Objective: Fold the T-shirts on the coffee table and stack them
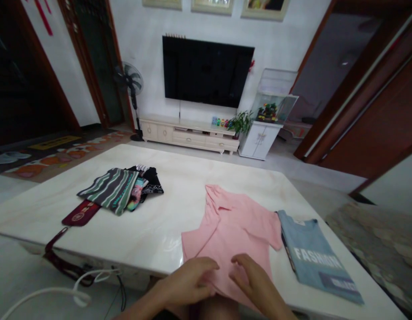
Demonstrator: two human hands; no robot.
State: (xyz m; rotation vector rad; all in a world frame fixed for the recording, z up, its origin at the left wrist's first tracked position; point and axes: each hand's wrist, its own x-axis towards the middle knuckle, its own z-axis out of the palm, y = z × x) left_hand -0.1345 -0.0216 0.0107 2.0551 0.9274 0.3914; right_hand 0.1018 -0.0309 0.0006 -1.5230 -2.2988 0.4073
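A pink short-sleeved T-shirt (239,222) is spread on the white tabletop, its lower end at the table's near edge. My left hand (192,280) is over the lower left part of the shirt, with fingers and thumb apart. To the right of it, my right hand (251,278) is over the lower right part, thumb and fingers also parted. Neither hand visibly grips the cloth; whether the fingertips press on it I cannot tell. Beside the shirt's right sleeve lies a folded blue-grey T-shirt (317,253) with white lettering, on top of some darker cloth.
On the table's (179,173) left lie a folded striped garment (111,189) and a black printed garment (152,180). A dark red strapped item (81,213) sticks out beneath. A white cable (49,291) hangs at the near left. Beyond stand a fan (131,82) and a TV cabinet (189,133).
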